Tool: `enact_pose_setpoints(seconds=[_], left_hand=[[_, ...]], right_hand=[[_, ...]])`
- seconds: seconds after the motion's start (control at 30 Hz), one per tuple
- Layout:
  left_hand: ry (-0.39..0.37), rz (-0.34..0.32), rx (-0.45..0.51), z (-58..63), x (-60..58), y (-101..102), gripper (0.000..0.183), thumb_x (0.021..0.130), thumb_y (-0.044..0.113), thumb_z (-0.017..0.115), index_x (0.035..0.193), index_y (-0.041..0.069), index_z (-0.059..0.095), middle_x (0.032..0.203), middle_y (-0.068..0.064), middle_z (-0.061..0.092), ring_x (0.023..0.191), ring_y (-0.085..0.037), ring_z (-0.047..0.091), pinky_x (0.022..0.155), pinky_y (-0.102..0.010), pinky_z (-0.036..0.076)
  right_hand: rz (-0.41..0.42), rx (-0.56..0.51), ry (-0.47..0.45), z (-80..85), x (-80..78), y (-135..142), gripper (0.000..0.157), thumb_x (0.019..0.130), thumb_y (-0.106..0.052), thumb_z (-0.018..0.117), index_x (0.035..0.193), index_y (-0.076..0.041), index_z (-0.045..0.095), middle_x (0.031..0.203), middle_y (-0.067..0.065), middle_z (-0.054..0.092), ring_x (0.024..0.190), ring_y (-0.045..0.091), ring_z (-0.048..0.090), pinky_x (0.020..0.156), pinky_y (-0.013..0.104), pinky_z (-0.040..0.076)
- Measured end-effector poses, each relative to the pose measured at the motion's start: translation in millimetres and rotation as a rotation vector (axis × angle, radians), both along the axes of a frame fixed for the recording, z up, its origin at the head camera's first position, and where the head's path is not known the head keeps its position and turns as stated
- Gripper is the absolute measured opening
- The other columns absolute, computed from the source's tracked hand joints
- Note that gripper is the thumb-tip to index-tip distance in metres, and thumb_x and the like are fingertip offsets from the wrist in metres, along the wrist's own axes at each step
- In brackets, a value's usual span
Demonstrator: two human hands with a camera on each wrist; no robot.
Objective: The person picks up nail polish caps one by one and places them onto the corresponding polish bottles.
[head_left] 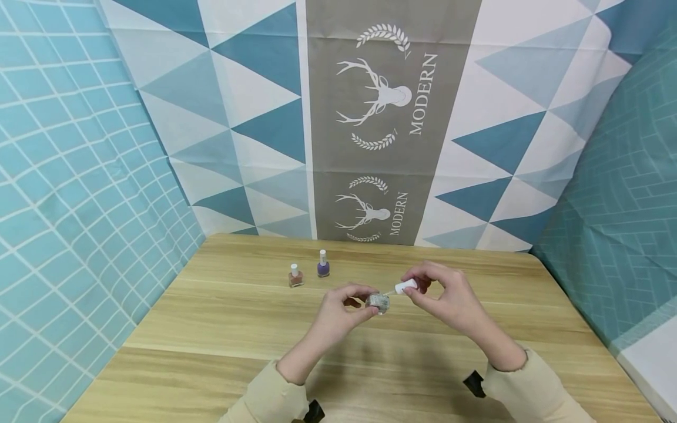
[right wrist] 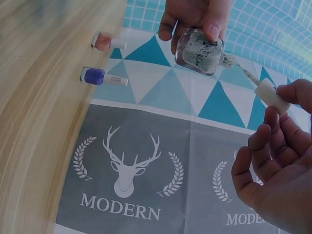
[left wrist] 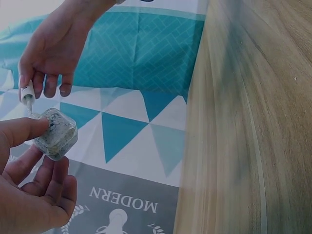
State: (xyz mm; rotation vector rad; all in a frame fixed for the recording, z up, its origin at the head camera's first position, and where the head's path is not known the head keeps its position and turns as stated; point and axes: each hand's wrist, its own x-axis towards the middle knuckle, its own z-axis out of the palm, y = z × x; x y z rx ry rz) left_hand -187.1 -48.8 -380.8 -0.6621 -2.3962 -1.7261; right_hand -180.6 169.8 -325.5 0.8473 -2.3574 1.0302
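Between thumb and fingers, my left hand [head_left: 338, 311] holds a clear nail polish bottle [right wrist: 199, 52] with pale, dark-speckled polish, tilted above the table. My right hand [head_left: 449, 296] pinches the white cap [right wrist: 271, 95] of that bottle. From the cap a thin brush [right wrist: 246, 73] coated in speckled polish reaches to the bottle's neck [right wrist: 227, 60]; its tip is at the opening, and whether it is inside I cannot tell. In the left wrist view the bottle's flat underside [left wrist: 57, 134] faces the camera.
Two capped polish bottles stand toward the back of the wooden table [head_left: 222, 317]: a brownish-pink bottle [head_left: 295, 278] and a purple bottle [head_left: 323, 268] to its right. A patterned cloth [head_left: 264, 117] hangs behind the table's back edge, and teal cloths flank both sides.
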Motion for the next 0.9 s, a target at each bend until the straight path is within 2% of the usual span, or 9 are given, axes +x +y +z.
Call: enact_pose_setpoints(seconds=[0.2,0.37,0.47,0.67,0.9], left_hand=[[0.004,-0.009,0.007,0.4,0.9,-0.6,0.026,0.074,0.022,0.072,0.100,0.020,0.066,0.091,0.008,0.063,0.085,-0.008,0.056,0.074,-0.027,0.049],[0.012,-0.017,0.010,-0.3,0.4,-0.5,0.026,0.074,0.021,0.072,0.099,0.021,0.066,0.090,0.008,0.063,0.084,-0.008,0.056,0.074,-0.028,0.049],[0.016,-0.024,0.015,-0.1,0.8,0.0,0.025,0.074,0.020,0.072,0.099,0.020,0.066,0.090,0.008,0.063,0.084,-0.008,0.056,0.073,-0.027,0.049],[0.026,-0.036,0.023,1.1,2.5,1.1,0.026,0.074,0.020,0.072,0.099,0.018,0.066,0.092,0.005,0.064,0.084,-0.010,0.057,0.073,-0.027,0.050],[0.004,-0.055,0.027,1.1,4.1,0.8,0.025,0.075,0.021,0.071,0.100,0.019,0.066,0.094,0.006,0.064,0.084,-0.009,0.057,0.074,-0.029,0.050]], right_hand=[[0.041,0.007,0.025,-0.6,-1.2,-0.3,0.015,0.077,-0.017,0.070,0.089,-0.023,0.064,0.079,-0.013,0.058,0.065,0.004,0.049,0.058,0.018,0.043],[0.065,-0.012,0.038,11.8,10.3,-8.7,0.018,0.072,-0.003,0.071,0.087,-0.012,0.065,0.076,-0.007,0.058,0.063,0.008,0.048,0.057,0.019,0.043],[0.070,-0.001,0.028,19.1,16.8,-13.2,0.017,0.071,-0.001,0.070,0.086,-0.008,0.065,0.075,-0.004,0.059,0.062,0.008,0.048,0.057,0.019,0.043],[0.066,0.008,0.015,20.9,18.9,-16.3,0.019,0.071,-0.002,0.071,0.086,-0.010,0.065,0.073,-0.006,0.057,0.062,0.008,0.048,0.057,0.019,0.044],[0.085,0.012,0.011,17.6,17.2,-18.1,0.020,0.071,-0.002,0.071,0.088,-0.011,0.064,0.073,-0.006,0.057,0.061,0.013,0.050,0.057,0.021,0.044]])
